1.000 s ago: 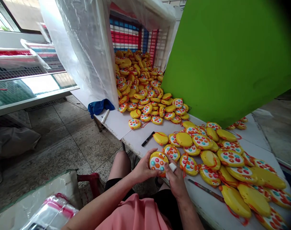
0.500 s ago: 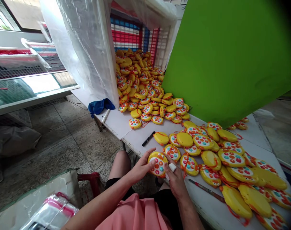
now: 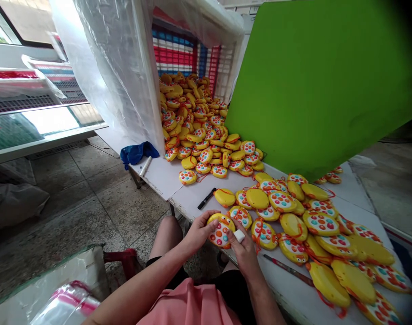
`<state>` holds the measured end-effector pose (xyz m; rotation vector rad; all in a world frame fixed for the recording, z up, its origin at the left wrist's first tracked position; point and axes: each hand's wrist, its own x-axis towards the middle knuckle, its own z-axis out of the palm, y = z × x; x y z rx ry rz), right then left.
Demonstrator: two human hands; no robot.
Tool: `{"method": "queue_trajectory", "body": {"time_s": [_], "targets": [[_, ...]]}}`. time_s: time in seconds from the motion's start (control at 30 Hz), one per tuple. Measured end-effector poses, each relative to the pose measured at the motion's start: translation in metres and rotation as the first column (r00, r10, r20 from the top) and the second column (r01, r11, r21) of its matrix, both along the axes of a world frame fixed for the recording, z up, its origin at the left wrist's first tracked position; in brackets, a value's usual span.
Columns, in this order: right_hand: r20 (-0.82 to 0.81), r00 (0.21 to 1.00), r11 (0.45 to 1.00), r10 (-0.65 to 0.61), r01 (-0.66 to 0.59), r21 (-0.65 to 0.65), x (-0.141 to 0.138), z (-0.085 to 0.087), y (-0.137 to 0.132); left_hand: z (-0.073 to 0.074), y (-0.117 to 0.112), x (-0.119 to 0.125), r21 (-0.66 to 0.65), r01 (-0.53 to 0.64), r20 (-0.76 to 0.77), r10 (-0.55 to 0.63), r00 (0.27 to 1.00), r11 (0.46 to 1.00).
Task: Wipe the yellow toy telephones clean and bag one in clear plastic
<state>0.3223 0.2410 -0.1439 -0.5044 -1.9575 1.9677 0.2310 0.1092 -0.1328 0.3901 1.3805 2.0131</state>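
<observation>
My left hand [image 3: 195, 232] grips a yellow round toy [image 3: 219, 229] with coloured dots on its face, just above the near edge of the white table [image 3: 189, 192]. My right hand [image 3: 245, 253] pinches a small white block [image 3: 239, 235] against the toy's right side. Several more yellow toys [image 3: 287, 212] with red strings lie spread on the table to the right of my hands.
A big heap of the same toys [image 3: 195, 122] spills from a clear plastic bag [image 3: 124, 67] at the back. A green board [image 3: 321, 81] leans over the table. A black marker [image 3: 206, 198], a white tube [image 3: 145, 166], a blue cloth [image 3: 136, 152] and a red pencil [image 3: 287, 269] lie about.
The toy has been turned a little in my left hand, and the white block has moved onto its right side. Both hands stay at the table's near edge.
</observation>
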Motion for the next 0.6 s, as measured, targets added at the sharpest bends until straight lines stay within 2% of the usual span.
{"method": "queue_trajectory", "body": {"time_s": [0.07,0.13,0.17,0.2,0.23,0.27,0.33,0.4,0.5,0.53,0.57,0.6], "targets": [[0.023,0.999,0.999,-0.031,0.030,0.013,-0.003,0.005,0.015,0.003,0.003,-0.014,-0.084,0.050,-0.128,-0.061,0.990,0.995],[0.028,0.988,0.988,-0.152,0.151,0.045,-0.005,0.012,0.040,0.004,0.004,-0.036,-0.231,-0.016,-0.343,-0.066,0.937,0.973],[0.012,0.968,0.968,-0.250,0.249,0.044,-0.005,0.016,0.055,0.005,0.003,-0.050,-0.306,-0.108,-0.473,-0.052,0.880,0.946],[-0.019,0.935,0.935,-0.355,0.355,0.021,-0.006,0.020,0.071,0.005,0.002,-0.065,-0.361,-0.235,-0.608,-0.037,0.793,0.903],[-0.063,0.889,0.891,-0.454,0.453,-0.032,-0.006,0.025,0.087,0.006,0.001,-0.081,-0.386,-0.380,-0.736,-0.032,0.676,0.841],[-0.112,0.835,0.841,-0.539,0.529,-0.110,-0.005,0.029,0.101,0.006,-0.001,-0.097,-0.381,-0.470,-0.789,-0.015,0.614,0.796],[-0.198,0.737,0.759,-0.646,0.592,-0.272,-0.004,0.035,0.121,0.004,-0.004,-0.128,-0.374,-0.574,-0.832,0.009,0.554,0.728],[-0.245,0.691,0.723,-0.680,0.578,-0.378,-0.003,0.038,0.126,0.001,-0.005,-0.153,-0.417,-0.644,-0.840,-0.001,0.543,0.642],[-0.196,0.742,0.735,-0.641,0.519,-0.437,0.000,0.032,0.107,-0.008,-0.005,-0.176,-0.548,-0.696,-0.812,-0.094,0.576,0.464],[-0.160,0.778,0.751,-0.607,0.496,-0.436,0.001,0.027,0.097,-0.011,-0.005,-0.181,-0.577,-0.695,-0.800,-0.123,0.588,0.430],[-0.122,0.819,0.776,-0.560,0.468,-0.422,0.002,0.022,0.087,-0.014,-0.006,-0.186,-0.590,-0.689,-0.793,-0.143,0.592,0.421],[-0.087,0.857,0.804,-0.508,0.436,-0.404,0.003,0.017,0.077,-0.017,-0.008,-0.189,-0.586,-0.683,-0.795,-0.148,0.588,0.435]]}}
